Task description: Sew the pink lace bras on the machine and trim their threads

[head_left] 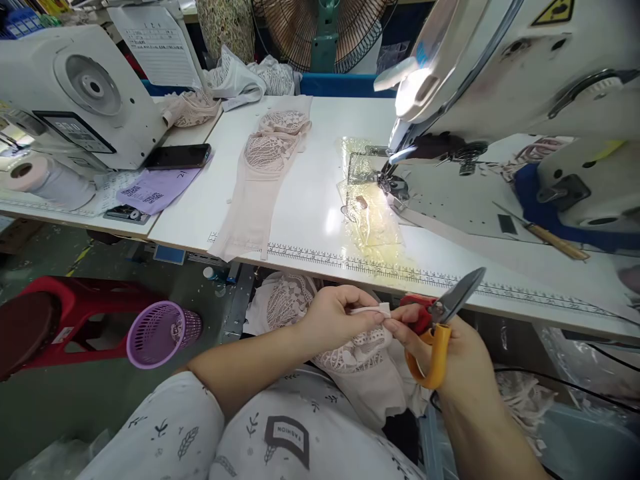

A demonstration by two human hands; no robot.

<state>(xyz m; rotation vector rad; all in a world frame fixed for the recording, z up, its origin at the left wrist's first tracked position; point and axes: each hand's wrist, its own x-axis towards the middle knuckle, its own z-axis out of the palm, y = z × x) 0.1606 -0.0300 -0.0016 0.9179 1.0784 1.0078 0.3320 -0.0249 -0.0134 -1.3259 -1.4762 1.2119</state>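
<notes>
My left hand (345,319) pinches a narrow pale strip (371,309) just in front of the table edge. The fingertips of my right hand (440,347) meet the strip's other side, and the same hand carries scissors (443,319) with orange and red handles, their blades pointing up and to the right. Below both hands, pale lace garments (357,353) lie over the lap and partly under the table. Another pale lace piece (273,157) is spread on the white table (310,220).
At the right stands a sewing machine (480,80), with yellowish plastic packets (373,213) beside its needle and a wooden-handled tool (557,241) on its bed. A second machine (85,93) and a phone (177,157) are at the left. A purple basket (163,333) stands near a red stool (75,320).
</notes>
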